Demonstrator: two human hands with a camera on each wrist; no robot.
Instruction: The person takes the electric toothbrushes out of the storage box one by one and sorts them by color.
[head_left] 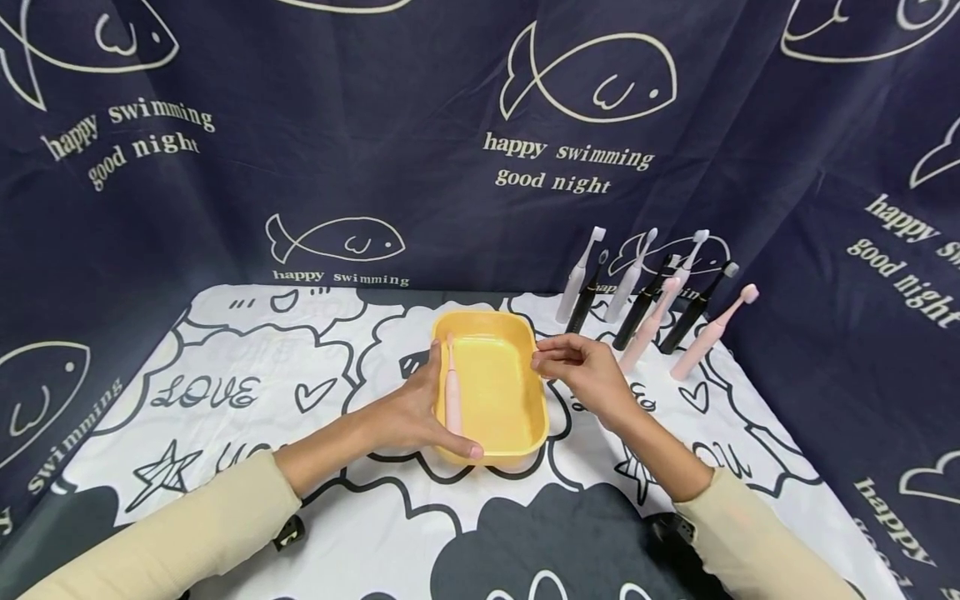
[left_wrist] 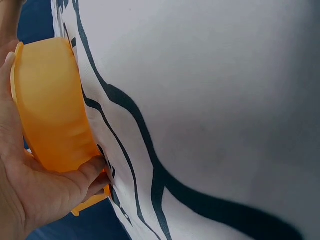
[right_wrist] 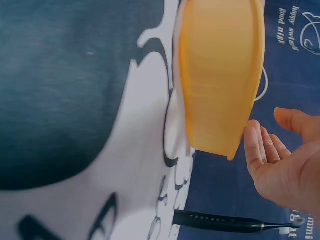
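A yellow plastic tray (head_left: pixel 501 452) with raised walls rests on the patterned cloth, in the middle of the head view. Along its left inner wall lies a pink electric toothbrush (head_left: pixel 452 400), brush head pointing away. My left hand (head_left: pixel 416 414) grips the tray by its left side, thumb along the near end and fingers against the wall; the left wrist view shows this hand (left_wrist: pixel 47 187) around the wall. At the right rim is my right hand (head_left: pixel 588 375), fingertips right beside the edge. In the right wrist view its fingers (right_wrist: pixel 254 142) bend loosely, thumb apart, holding nothing.
Several electric toothbrushes stand upright at the back right: white ones (head_left: pixel 573 287), black ones (head_left: pixel 686 321) and pink ones (head_left: pixel 708 340). They are close beyond my right hand. A dark blue fabric backdrop (head_left: pixel 450 167) with fish drawings rises behind and beside the table.
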